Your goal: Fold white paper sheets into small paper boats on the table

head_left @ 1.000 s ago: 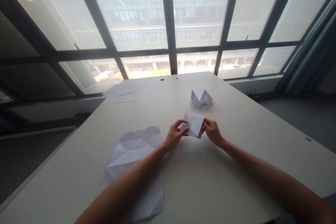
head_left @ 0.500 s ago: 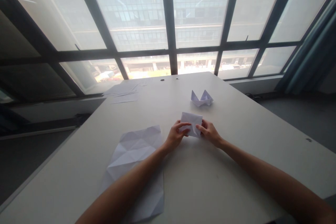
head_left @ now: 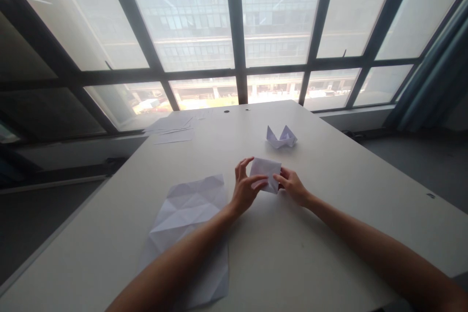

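Note:
A small folded square of white paper [head_left: 262,166] is held between both hands, a little above the table. My right hand [head_left: 291,185] grips its right edge, thumb in front and fingers behind. At its left side, my left hand [head_left: 245,186] lays thumb and index finger along the front of the paper, while other fingers lift up at the upper left corner. Beyond the hands stands a folded paper boat [head_left: 281,137]. A large creased sheet of paper [head_left: 190,204] lies flat to the left, partly covered by my left forearm.
Several loose paper sheets [head_left: 170,124] lie at the table's far left. The white table [head_left: 329,175] reaches to a wall of windows [head_left: 197,19]. A round dark hole [head_left: 226,111] sits near its far edge. A blue curtain [head_left: 427,73] hangs at right.
My left hand's fingers have spread and risen to the upper left of the folded paper, which has tilted slightly. My right hand keeps its hold. The boat and creased sheet stay put.

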